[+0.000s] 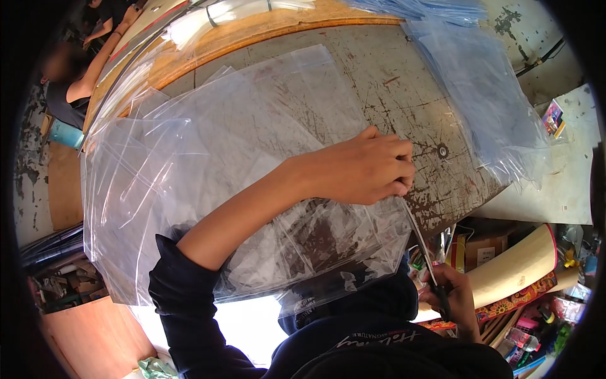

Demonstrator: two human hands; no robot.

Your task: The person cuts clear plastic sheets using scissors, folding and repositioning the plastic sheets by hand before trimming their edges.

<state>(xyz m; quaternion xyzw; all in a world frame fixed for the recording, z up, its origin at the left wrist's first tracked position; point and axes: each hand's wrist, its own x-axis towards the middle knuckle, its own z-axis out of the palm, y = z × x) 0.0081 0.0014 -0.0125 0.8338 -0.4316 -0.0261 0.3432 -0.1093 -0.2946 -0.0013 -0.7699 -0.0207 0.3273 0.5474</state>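
My left hand (363,167) reaches across the table with its fingers curled down on the edge of a clear plastic sheet (265,120). Below that wrist, the sheet's near part is crumpled and hangs over the table's front edge. Scissors (424,246) are gripped by their dark handles in my right hand (453,290), beside the table's near edge. Their long blades point up and away from me, with the tips close to my left fingertips at the sheet's right edge. Whether the blades are apart or together I cannot tell.
The worn, scratched table (391,82) lies under the sheets. Bluish plastic sheets (480,95) hang over its right side. A rolled cream mat (511,265) and assorted clutter sit below right. Another person (69,82) is at the far left, near a blue bucket (65,134).
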